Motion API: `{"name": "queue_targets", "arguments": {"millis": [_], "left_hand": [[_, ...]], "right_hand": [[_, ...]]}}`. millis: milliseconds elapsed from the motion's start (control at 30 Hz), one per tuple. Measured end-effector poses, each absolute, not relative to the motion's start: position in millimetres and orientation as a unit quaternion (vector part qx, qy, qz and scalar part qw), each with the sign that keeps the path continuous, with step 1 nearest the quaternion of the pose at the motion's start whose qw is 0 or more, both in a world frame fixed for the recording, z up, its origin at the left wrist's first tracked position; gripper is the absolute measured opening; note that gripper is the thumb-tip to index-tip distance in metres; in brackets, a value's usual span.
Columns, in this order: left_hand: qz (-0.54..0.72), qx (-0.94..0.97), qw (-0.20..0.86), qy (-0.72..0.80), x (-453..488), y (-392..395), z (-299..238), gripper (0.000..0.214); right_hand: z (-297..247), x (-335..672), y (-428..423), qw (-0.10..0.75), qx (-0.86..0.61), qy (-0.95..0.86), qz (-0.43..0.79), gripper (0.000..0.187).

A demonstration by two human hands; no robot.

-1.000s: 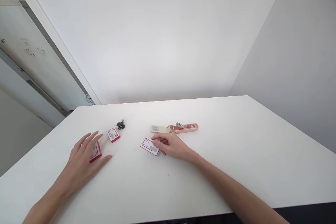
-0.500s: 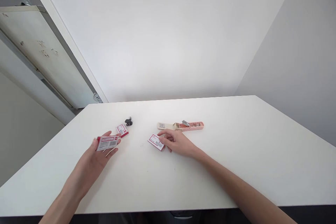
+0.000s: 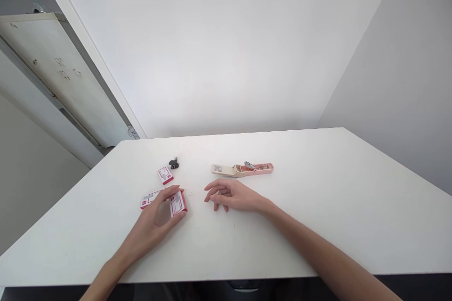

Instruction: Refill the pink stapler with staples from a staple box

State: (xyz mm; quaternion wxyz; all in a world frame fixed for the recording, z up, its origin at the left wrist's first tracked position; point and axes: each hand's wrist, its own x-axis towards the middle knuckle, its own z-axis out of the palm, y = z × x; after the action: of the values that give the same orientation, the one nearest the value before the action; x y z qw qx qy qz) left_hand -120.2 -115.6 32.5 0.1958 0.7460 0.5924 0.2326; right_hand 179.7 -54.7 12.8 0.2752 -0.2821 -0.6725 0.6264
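Observation:
My left hand (image 3: pixel 158 218) rests on the white table (image 3: pixel 318 207) with fingers and thumb closed round a small red-and-white box (image 3: pixel 178 203), held on edge. A second box of the same kind (image 3: pixel 149 198) lies flat just behind its fingers, touching or nearly touching them. A third, smaller box (image 3: pixel 165 175) lies farther back, next to a black binder clip (image 3: pixel 173 164). My right hand (image 3: pixel 231 196) lies on the table a little to the right, fingers loosely apart and empty. Behind it sits a pink and beige stapler (image 3: pixel 243 169), opened flat.
White walls close the table in at the back and right. A white door or panel (image 3: pixel 63 80) leans at the far left. The table's front edge runs along the bottom of the view.
The box under my right fingers is gone from there, and the right hand now lies empty. My left hand came down to the table and now has two boxes at it.

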Motion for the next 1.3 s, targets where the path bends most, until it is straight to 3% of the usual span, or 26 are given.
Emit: {"name": "queue_targets", "arguments": {"millis": [233, 400, 633, 800, 1033, 1167, 1300], "left_hand": [[0.301, 0.731, 0.122, 0.600, -121, -102, 36, 0.061], [0.327, 0.780, 0.156, 0.510, -70, -85, 32, 0.059], [0.369, 0.779, 0.311, 0.400, -24, -52, 36, 0.067], [0.454, 0.705, 0.386, 0.384, -29, -39, 34, 0.035], [0.447, 0.654, 0.498, 0.353, -33, -35, 36, 0.029], [0.434, 0.653, 0.521, 0.336, -28, -37, 37, 0.027], [0.455, 0.653, 0.471, 0.380, -26, -39, 36, 0.028]], "right_hand": [[13, 180, -54, 0.268, -0.293, -0.676, 0.621, 0.026], [19, 179, -58, 0.295, -0.313, -0.656, 0.620, 0.046], [15, 184, -48, 0.345, -0.305, -0.623, 0.632, 0.047], [16, 190, -40, 0.353, -0.269, -0.590, 0.675, 0.044], [19, 194, -39, 0.333, -0.196, -0.573, 0.723, 0.037], [18, 195, -37, 0.315, -0.186, -0.576, 0.731, 0.038], [17, 194, -38, 0.321, -0.189, -0.563, 0.738, 0.039]]}}
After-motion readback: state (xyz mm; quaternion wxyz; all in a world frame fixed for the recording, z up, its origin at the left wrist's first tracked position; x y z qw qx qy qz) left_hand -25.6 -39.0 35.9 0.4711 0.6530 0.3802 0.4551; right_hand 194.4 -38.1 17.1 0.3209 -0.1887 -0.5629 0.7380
